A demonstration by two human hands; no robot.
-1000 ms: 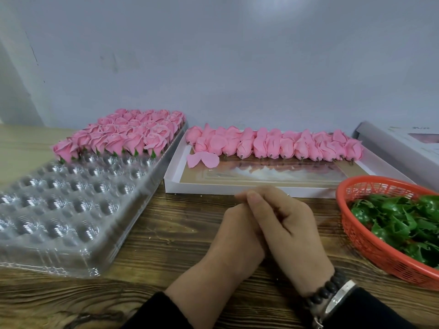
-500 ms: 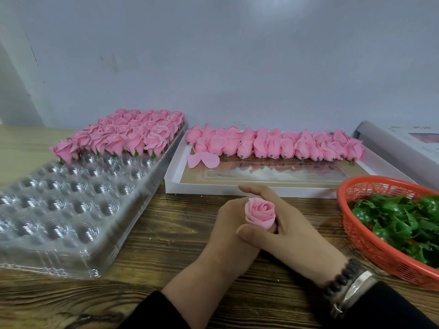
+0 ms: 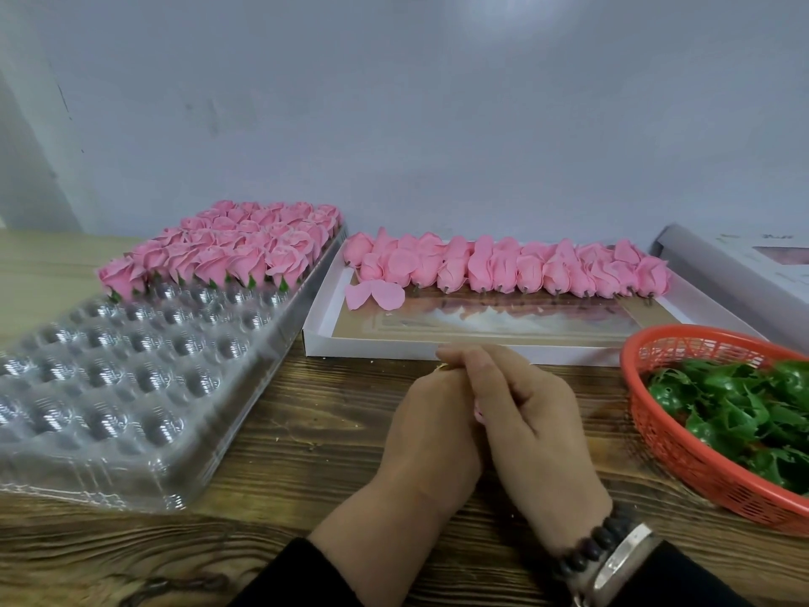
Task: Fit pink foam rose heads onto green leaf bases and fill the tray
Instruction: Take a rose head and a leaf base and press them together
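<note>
On the wooden table (image 3: pixel 306 431) the clear tray (image 3: pixel 131 387) lies at the left, with finished roses (image 3: pixel 227 251) filling only its far rows, and the white box (image 3: pixel 372 343) with a row of rose heads (image 3: pixel 508 267) lies far in the middle. The red basket (image 3: pixel 683 457) of green leaves (image 3: pixel 740 409) stands at the right. Near the middle, the left hand (image 3: pixel 431 435) and right hand (image 3: pixel 532 424) are pressed together, fingers curled around one rose head (image 3: pixel 478 414), of which only a small pink edge shows between them.
</note>
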